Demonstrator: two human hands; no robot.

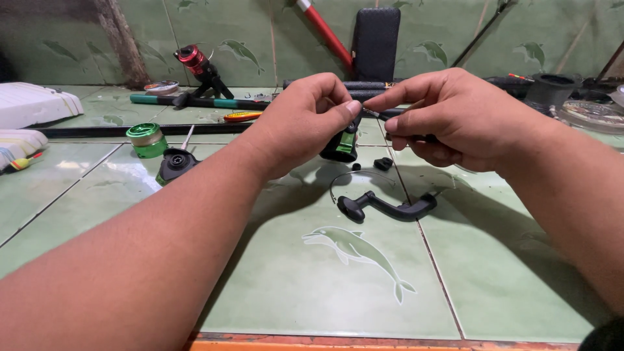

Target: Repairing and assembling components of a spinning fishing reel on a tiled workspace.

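Above the middle of the green tiled tabletop (364,305), the left hand (305,120) grips a green-and-black fishing reel body (342,144), fingers curled around it. The right hand (448,117) pinches a thin tool (372,113) against it. A black crank handle (385,207) lies just below; a green spool (147,139) sits toward the left edge.

Both forearms are bare up to the frame edges, with no sleeve, watch or ring showing on the left hand (305,123) or right hand (455,117). At five o'clock, a dark patch, possibly clothing, fills the corner.
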